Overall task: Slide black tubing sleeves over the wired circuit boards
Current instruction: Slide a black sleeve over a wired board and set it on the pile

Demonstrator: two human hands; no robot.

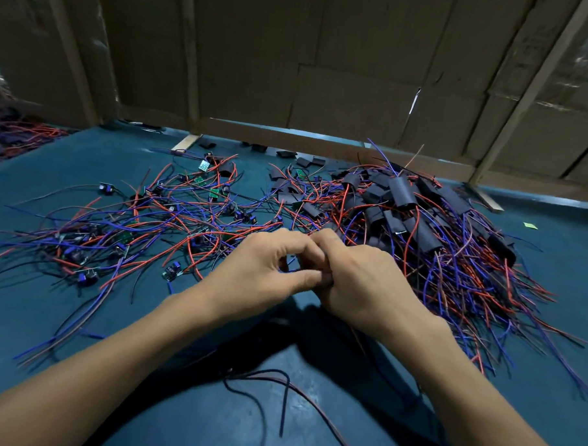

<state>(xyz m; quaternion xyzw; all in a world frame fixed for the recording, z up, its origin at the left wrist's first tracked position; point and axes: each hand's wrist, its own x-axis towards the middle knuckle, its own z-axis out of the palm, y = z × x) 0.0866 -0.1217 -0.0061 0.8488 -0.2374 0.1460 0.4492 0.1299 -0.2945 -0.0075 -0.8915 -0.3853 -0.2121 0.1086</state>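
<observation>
While two hands meet mid-desk point(86, 153), left hand point(263, 272) and right hand point(360, 283) curled, held item hidden, sleeved boards point(408, 207) uncountable toward right edge, bare boards point(171, 217) toward left.

item between the curled fingers point(313, 254) hidden, wire heap point(6, 136) cut off at left edge

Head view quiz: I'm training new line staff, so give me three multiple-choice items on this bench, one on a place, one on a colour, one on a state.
1. Where is the heap of sleeved boards?
A. right of the hands
B. left of the hands
C. on the cardboard wall

2. What colour is the table mat?
A. white
B. teal
C. yellow

3. How are the left hand and right hand?
A. flat and apart
B. out of view
C. together, fingers curled

Answers: A, the black-sleeved pile lies right; B, the bare mat shows teal; C, the hands meet at centre.
</observation>
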